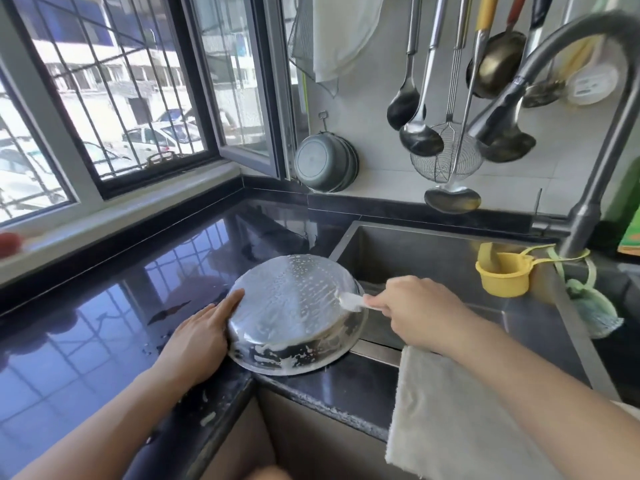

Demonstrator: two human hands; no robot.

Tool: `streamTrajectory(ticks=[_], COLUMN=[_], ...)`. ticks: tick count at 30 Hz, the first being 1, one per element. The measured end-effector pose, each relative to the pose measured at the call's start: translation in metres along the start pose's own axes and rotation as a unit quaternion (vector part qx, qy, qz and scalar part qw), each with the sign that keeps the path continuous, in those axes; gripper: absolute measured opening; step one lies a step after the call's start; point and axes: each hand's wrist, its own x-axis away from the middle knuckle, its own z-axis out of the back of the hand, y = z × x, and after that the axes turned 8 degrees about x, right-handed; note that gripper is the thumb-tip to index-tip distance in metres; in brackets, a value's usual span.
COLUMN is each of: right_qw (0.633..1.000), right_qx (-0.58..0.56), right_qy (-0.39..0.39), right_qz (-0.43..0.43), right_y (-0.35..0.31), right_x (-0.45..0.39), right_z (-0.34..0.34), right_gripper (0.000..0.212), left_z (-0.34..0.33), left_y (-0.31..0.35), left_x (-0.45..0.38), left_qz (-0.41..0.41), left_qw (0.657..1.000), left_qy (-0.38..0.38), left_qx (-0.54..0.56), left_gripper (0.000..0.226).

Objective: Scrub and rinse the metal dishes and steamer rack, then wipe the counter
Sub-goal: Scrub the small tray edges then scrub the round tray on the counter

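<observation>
Now my left hand (202, 332) braces the upturned metal dish (294, 315) flat-fingered while my right hand (412, 306), fingers clamped on the brush (351, 301), scrubs its right edge.

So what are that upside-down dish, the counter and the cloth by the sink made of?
The dish looks like thin polished metal, probably stainless steel: silvery and shiny under the suds. The counter looks like polished dark stone, maybe granite: it mirrors the window bars, and its edge is speckled. The cloth looks like soft, fuzzy off-white fabric, perhaps microfibre.
</observation>
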Motion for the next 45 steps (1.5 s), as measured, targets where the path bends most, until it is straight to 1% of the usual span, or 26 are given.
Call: streamTrajectory(ticks=[2, 4, 6, 8, 9, 10, 11, 13, 14, 16, 18, 22, 25, 27, 29, 31, 32, 34, 36, 38, 40, 43, 44, 45], right_qw=[0.998, 0.982, 0.949, 0.909, 0.895, 0.889, 0.890, 0.897, 0.896, 0.889, 0.888, 0.894, 0.900, 0.908, 0.908, 0.893, 0.883, 0.866, 0.856, 0.850, 0.855, 0.862, 0.861, 0.861], right_qx=[-0.065, -0.154, -0.242, -0.328, -0.354, -0.368, -0.377, -0.380, -0.380, -0.387, -0.390, -0.383, -0.377, -0.367, -0.369, -0.392, -0.403, -0.412, -0.410, -0.409, -0.401, -0.404, -0.408, -0.410], right_qy=[0.024, 0.094, 0.159, 0.209, 0.223, 0.220, 0.202, 0.160, 0.155, 0.165, 0.169, 0.158, 0.142, 0.131, 0.133, 0.154, 0.172, 0.202, 0.211, 0.211, 0.204, 0.196, 0.196, 0.196], right_qz=[0.008, -0.051, -0.123, -0.153, -0.159, -0.161, -0.158, -0.158, -0.168, -0.181, -0.176, -0.170, -0.165, -0.154, -0.149, -0.160, -0.171, -0.200, -0.233, -0.256, -0.258, -0.235, -0.231, -0.229], right_y=[0.006, 0.021, 0.038, 0.051, 0.056, 0.058, 0.059, 0.059, 0.060, 0.062, 0.062, 0.059, 0.058, 0.056, 0.054, 0.054, 0.055, 0.057, 0.060, 0.062, 0.060, 0.056, 0.055, 0.055], right_x=[0.010, 0.010, 0.011, 0.010, 0.010, 0.011, 0.012, 0.015, 0.016, 0.019, 0.021, 0.027, 0.030, 0.033, 0.032, 0.029, 0.027, 0.024, 0.023, 0.021, 0.019, 0.018, 0.018, 0.017], right_z=[-0.018, -0.043, -0.063, -0.072, -0.073, -0.071, -0.070, -0.069, -0.068, -0.065, -0.061, -0.056, -0.053, -0.053, -0.054, -0.055, -0.056, -0.057, -0.058, -0.060, -0.062, -0.065, -0.065, -0.065], right_gripper=[0.049, 0.044, 0.042, 0.039, 0.037, 0.036, 0.036, 0.036, 0.035, 0.035, 0.035, 0.035, 0.035, 0.036, 0.035, 0.034, 0.034, 0.033, 0.031, 0.029, 0.029, 0.027, 0.027, 0.027], left_z=[0.005, 0.014, 0.026, 0.034, 0.035, 0.035, 0.034, 0.027, 0.024, 0.019, 0.012, -0.003, -0.011, -0.012, -0.006, 0.006, 0.013, 0.028, 0.047, 0.071, 0.097, 0.122, 0.126, 0.129], left_y=[0.006, 0.014, 0.023, 0.040, 0.050, 0.059, 0.068, 0.080, 0.082, 0.086, 0.087, 0.082, 0.082, 0.083, 0.085, 0.092, 0.096, 0.107, 0.122, 0.132, 0.140, 0.149, 0.148, 0.143], left_x=[0.001, 0.001, 0.000, 0.009, 0.018, 0.027, 0.036, 0.049, 0.051, 0.051, 0.050, 0.055, 0.069, 0.078, 0.083, 0.081, 0.077, 0.064, 0.045, 0.018, -0.008, -0.026, -0.028, -0.030], left_qz=[0.019, 0.031, 0.028, 0.026, 0.015, -0.011, -0.047, -0.110, -0.131, -0.149, -0.151, -0.158, -0.186, -0.220, -0.268, -0.313, -0.321, -0.310, -0.282, -0.234, -0.165, -0.067, -0.030, 0.027], left_qw=[0.999, 0.996, 0.989, 0.982, 0.980, 0.978, 0.973, 0.956, 0.947, 0.936, 0.935, 0.946, 0.952, 0.943, 0.929, 0.916, 0.915, 0.921, 0.925, 0.934, 0.947, 0.957, 0.957, 0.953], left_qy=[-0.024, -0.052, -0.072, -0.088, -0.100, -0.112, -0.123, -0.133, -0.134, -0.142, -0.146, -0.095, -0.028, 0.001, 0.032, 0.068, 0.084, 0.124, 0.167, 0.197, 0.217, 0.273, 0.289, 0.296], left_qx=[-0.019, -0.062, -0.128, -0.168, -0.172, -0.174, -0.188, -0.236, -0.260, -0.287, -0.286, -0.267, -0.243, -0.250, -0.253, -0.243, -0.230, -0.198, -0.190, -0.187, -0.171, -0.069, -0.013, 0.055], left_gripper=[0.075, 0.074, 0.078, 0.085, 0.089, 0.094, 0.099, 0.109, 0.113, 0.116, 0.117, 0.115, 0.100, 0.089, 0.080, 0.075, 0.072, 0.061, 0.052, 0.036, 0.023, 0.018, 0.016, 0.015])
